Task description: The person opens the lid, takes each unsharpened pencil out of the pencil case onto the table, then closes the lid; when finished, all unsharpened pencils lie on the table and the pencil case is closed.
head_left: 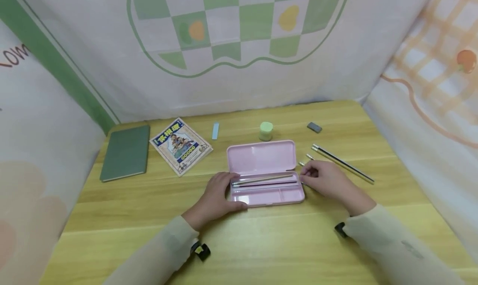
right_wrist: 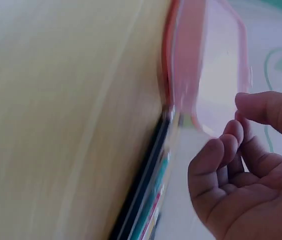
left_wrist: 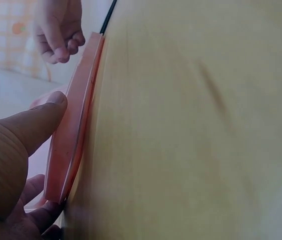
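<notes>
An open pink pencil case [head_left: 265, 173] is shown lying flat near the middle of a wooden table [head_left: 261, 243], its lid folded back away from the person. Two pencils [head_left: 263, 181] are seen lying lengthwise in the tray. The case is steadied at its left end by the left hand [head_left: 218, 193]: the thumb [left_wrist: 36, 125] is pressed against the pink rim and the other fingers are curled at the near edge, a grip judged to keep the light case from sliding. The right hand [head_left: 325, 179] is held at the right end of the case with fingers curled loosely inward (in the right wrist view nothing is gripped between them), just beside loose pencils [head_left: 343, 164] laid on the table, which probably places it within easy reach of both.

Further back are shown a green notebook [head_left: 125, 152], a small illustrated booklet [head_left: 181, 146], a pale blue strip [head_left: 215, 130], a light green round object [head_left: 266, 131] and a dark grey eraser [head_left: 314, 127]. Bold characters are printed on the booklet's blue banner, but they are too small to be read. Part of a word in dark letters is visible on the cloth [head_left: 15, 57] at the left edge; it cannot be made out whole.
</notes>
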Demonstrator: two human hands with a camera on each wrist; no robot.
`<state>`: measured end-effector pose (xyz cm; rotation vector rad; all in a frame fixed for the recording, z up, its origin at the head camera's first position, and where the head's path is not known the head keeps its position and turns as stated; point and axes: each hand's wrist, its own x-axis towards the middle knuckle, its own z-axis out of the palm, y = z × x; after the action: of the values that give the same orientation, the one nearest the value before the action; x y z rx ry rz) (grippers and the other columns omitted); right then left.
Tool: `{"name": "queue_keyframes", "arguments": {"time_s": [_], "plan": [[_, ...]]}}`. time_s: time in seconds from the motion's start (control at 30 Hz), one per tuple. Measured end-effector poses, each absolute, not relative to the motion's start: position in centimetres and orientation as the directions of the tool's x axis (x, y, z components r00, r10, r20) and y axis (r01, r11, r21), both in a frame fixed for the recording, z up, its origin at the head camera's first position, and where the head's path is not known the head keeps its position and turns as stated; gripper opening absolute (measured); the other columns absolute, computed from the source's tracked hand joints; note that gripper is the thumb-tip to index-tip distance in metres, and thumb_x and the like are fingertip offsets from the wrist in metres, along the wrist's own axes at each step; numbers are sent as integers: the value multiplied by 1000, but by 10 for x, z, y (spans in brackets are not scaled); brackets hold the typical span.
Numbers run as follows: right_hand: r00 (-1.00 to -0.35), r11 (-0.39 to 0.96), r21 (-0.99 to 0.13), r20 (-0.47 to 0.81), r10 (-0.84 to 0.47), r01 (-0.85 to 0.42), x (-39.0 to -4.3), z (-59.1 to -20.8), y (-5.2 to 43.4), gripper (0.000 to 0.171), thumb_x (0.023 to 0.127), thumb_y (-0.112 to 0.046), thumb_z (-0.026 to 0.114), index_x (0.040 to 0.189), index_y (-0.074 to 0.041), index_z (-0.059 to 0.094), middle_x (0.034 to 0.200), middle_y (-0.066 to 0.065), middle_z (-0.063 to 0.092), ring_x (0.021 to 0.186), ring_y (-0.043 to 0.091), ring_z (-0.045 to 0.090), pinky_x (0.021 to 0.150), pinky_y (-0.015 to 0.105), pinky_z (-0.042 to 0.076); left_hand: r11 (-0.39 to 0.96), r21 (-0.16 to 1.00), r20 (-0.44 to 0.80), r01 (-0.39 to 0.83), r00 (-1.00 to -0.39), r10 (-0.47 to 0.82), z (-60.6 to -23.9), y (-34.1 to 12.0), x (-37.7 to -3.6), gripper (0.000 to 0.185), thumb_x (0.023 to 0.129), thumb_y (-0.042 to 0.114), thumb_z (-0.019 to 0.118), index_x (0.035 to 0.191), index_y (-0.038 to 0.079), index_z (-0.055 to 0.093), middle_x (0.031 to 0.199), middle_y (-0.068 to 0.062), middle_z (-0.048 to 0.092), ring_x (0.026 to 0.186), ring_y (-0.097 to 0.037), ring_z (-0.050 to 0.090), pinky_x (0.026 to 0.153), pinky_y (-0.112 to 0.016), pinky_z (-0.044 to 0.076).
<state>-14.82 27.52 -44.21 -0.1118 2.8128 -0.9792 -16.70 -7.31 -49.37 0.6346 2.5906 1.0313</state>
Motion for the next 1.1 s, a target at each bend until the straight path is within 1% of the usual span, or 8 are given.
{"name": "queue_keyframes", "arguments": {"time_s": [0.13,0.23,0.37,0.63,0.77,0.93,1.1], "plan": [[-979,749,-651,-41,-200,-126,-152,-446,255,5,94,-15,76,96,-12,73,87,-1,66,80,15,58,69,29,52,646,701,-87,301,-864,497,-493,-73,-169,92,75,54,89,150,18,49,154,-5,49,149,-28,33,126,-49,20],[-966,722,-660,21,-259,-208,-154,-452,242,6,91,-11,78,93,-13,72,86,-3,65,79,13,58,68,27,53,651,696,-91,303,-862,499,-493,-73,-168,93,75,52,90,151,17,49,154,-5,49,149,-28,33,126,-48,20],[-950,704,-658,54,-309,-266,-156,-457,229,8,89,-7,78,93,-12,72,86,-4,64,79,11,58,69,27,54,650,697,-98,301,-859,503,-493,-72,-166,94,75,51,91,151,15,49,154,-7,49,148,-29,33,126,-49,20],[-947,715,-648,32,-320,-264,-156,-461,224,9,89,-10,78,95,-11,72,88,-3,64,81,13,58,73,30,54,645,704,-103,297,-856,507,-495,-71,-161,96,74,52,91,153,16,48,154,-6,48,149,-29,33,126,-50,19],[-942,723,-645,-12,-336,-249,-156,-462,227,11,91,-13,79,99,-10,72,94,0,65,86,15,59,76,33,54,644,703,-95,301,-858,504,-495,-71,-161,96,74,53,91,153,17,48,154,-5,48,148,-28,33,126,-50,20],[-916,724,-625,-33,-400,-293,-158,-462,226,18,91,-16,80,104,-6,72,100,3,66,92,17,60,81,38,54,650,693,-82,313,-861,502,-494,-72,-163,95,75,54,90,152,16,48,154,-5,49,148,-27,34,127,-49,17],[-911,723,-620,-32,-412,-305,-160,-459,223,18,91,-17,80,103,-7,72,99,2,67,90,17,61,81,38,55,658,687,-80,309,-868,490,-493,-73,-165,96,75,54,90,153,18,48,154,-4,48,148,-26,35,126,-48,18]]}}
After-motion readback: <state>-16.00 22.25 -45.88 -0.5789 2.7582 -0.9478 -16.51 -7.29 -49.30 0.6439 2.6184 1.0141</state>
